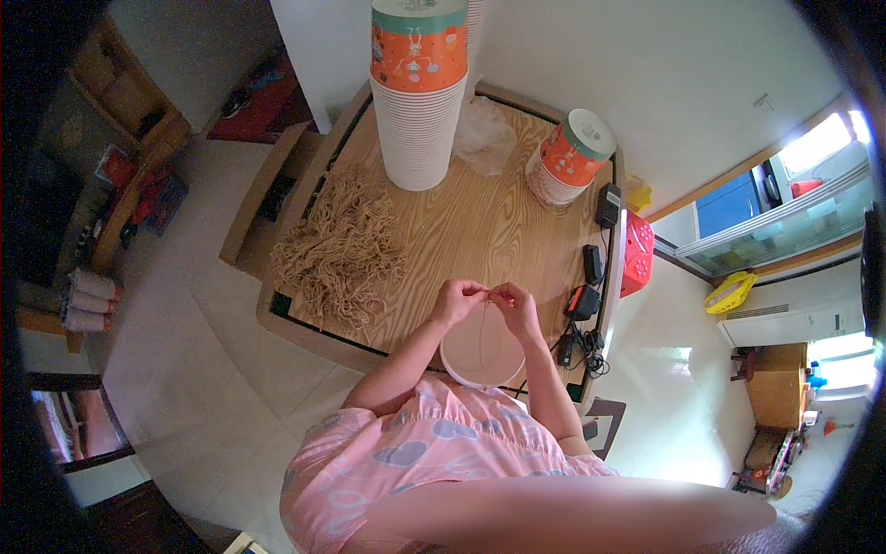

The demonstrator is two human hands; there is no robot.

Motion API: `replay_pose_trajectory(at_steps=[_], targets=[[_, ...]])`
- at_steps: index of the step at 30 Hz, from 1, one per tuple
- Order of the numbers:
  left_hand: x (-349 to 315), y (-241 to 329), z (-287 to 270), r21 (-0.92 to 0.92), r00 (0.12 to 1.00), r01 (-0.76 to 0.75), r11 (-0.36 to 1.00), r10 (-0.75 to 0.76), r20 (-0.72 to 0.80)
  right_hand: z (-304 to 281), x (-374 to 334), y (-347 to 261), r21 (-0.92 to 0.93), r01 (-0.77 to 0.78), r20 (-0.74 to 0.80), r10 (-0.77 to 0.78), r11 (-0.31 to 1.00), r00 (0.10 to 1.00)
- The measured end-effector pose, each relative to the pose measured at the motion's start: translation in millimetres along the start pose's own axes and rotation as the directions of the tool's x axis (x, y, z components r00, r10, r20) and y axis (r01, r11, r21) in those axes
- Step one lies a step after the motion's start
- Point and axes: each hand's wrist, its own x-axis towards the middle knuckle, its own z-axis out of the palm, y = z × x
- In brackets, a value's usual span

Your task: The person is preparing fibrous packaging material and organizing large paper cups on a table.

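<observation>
My left hand [459, 301] and my right hand [515, 307] meet fingertip to fingertip near the table's front edge, both closed in a pinch. A thin tan cord [483, 323] runs from between them, its ends too fine to follow. Just below my hands is a round, pale tub [451, 364], partly covered by my right forearm. To the left lies a loose, tangled heap of tan cords [337, 254]. Beyond my hands rises a tall stack of white paper buckets [420, 129], the top one orange and green, upside down.
A shorter bucket stack [574, 152] stands at the table's far right, with a clear plastic bag [484, 137] at the back. Black adapters [592, 265] and coiled cables [591, 355] line the right edge. A red basket [637, 254] is beside the wooden table [461, 231].
</observation>
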Motion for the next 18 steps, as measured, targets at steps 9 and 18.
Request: replay_pose_trajectory(at_steps=[9,18], targets=[[0.6,-2.8,-0.7,-0.018,0.999,0.037,0.999,-0.037,0.011,0.6,-1.9,-8.3,-0.049,0.003,-0.025,-0.004,0.999,1.0],[1.1,4.6,-0.1,-0.061,0.994,0.105,0.993,-0.105,0.008,1.0,-2.1,-8.0,-0.069,0.013,-0.035,-0.016,0.998,0.999]])
